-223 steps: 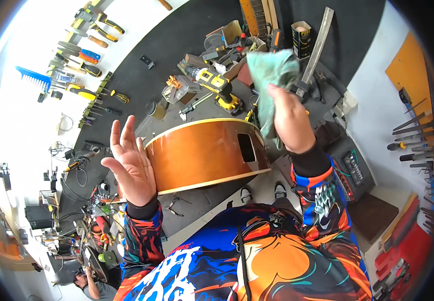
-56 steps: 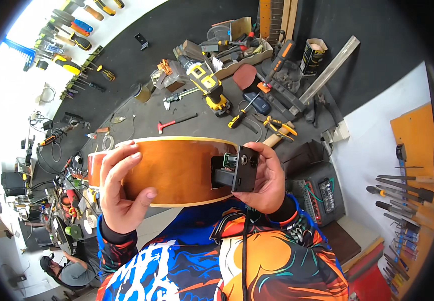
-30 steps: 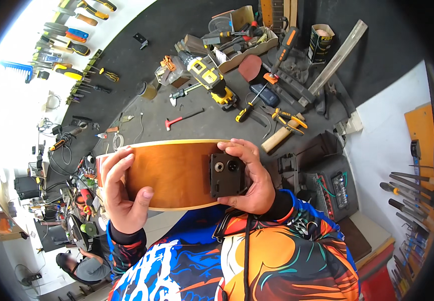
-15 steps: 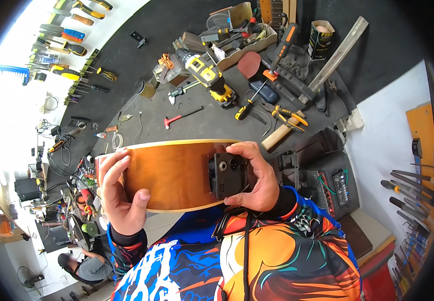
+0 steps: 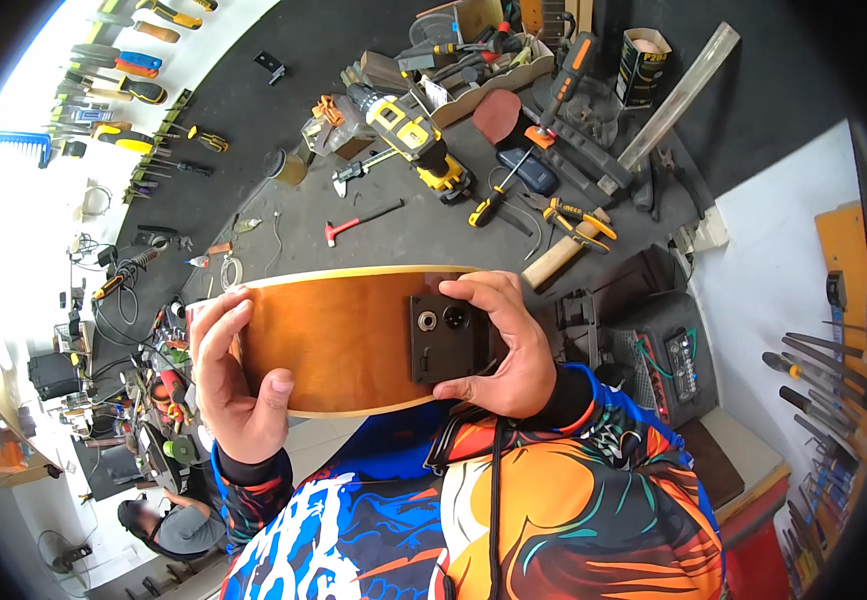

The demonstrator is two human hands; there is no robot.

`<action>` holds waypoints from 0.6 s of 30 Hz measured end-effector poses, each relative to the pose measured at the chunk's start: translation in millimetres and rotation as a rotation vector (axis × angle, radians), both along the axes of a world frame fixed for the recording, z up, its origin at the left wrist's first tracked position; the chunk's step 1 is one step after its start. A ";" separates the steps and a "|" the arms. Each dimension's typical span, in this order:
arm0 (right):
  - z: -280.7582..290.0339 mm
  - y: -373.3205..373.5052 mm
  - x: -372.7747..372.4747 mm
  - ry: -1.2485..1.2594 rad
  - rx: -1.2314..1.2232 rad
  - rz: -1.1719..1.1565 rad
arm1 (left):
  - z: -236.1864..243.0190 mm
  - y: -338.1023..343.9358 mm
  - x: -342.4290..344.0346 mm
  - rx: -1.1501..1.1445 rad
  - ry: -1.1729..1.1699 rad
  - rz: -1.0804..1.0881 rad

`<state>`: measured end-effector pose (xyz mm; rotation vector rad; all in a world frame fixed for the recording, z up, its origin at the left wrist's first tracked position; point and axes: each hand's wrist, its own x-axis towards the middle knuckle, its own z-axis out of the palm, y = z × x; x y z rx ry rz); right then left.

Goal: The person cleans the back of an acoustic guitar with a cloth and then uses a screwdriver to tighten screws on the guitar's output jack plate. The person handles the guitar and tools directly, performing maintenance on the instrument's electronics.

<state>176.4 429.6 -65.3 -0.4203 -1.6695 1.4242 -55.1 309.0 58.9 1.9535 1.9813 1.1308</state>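
1. And here's the guitar body [image 5: 333, 340], glossy amber, on the wearer's side of the yellow drill [image 5: 413, 140], side wall turned up; whether the workbench [image 5: 423, 240] carries its weight, I can't tell.
2. Left hand [image 5: 238, 380], well left of the drill and nearer the wearer: it clasps that end, thumb spread wide from the fingers, spanning the wall.
3. Right hand [image 5: 503, 345], right of the drill and nearer: thumb and fingertips pinch the black panel [image 5: 443, 350] across its width, at the guitar body's right end. Fully flush or not? Can't tell from here.
4. Handling, now: I'd judge this a light, stiff, hollow shell for its size, slick under the lacquer, its thin wood easily dented or scratched. Best hold is a broad one, across both pale rims [image 5: 373, 268], no squeezing mid-wall. The panel looks hard and rigid; take it by its edges, clear of the sockets [image 5: 426, 321].
5. Direction: the visible wall's long axis runs crosswise, left to right on the drill's near side, bowing slightly; the panel's socket face looks up at the wearer.
6. Between drill and guitar body lies a red-headed hammer [image 5: 365, 222], left of the drill.
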 end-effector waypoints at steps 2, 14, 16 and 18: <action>0.4 1.7 -0.3 -0.004 0.002 0.004 | -0.3 -1.0 -0.1 0.002 -0.006 0.014; -6.5 -4.3 -2.8 0.011 -0.039 0.051 | -1.0 2.6 5.7 0.048 -0.037 0.058; -5.0 -5.6 -1.4 0.015 -0.043 0.044 | -1.3 -1.4 1.1 0.011 -0.026 0.045; -7.4 -7.0 -1.0 0.038 -0.059 0.024 | -0.5 -2.9 -0.2 -0.012 -0.009 0.039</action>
